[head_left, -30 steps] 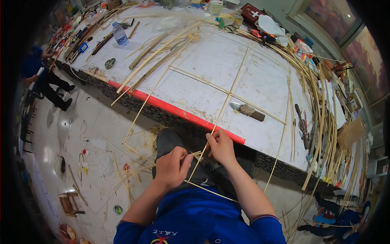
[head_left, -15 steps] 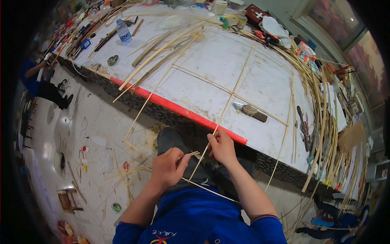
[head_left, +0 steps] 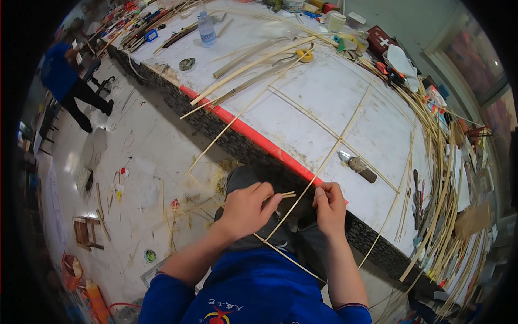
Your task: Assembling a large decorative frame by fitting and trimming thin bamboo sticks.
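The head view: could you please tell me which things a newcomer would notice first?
Probably the bright red band along the near edge of the white table catches the eye first. Next may come the frame of thin pale sticks, jutting out past that edge, with a short knife lying near its crossing. Below the edge, the left hand holds thin strips.

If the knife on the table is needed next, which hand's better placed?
Right, probably: the right hand is nearer the knife, though whether its fingers hold anything is unclear. The left hand is farther off and grips thin strips.
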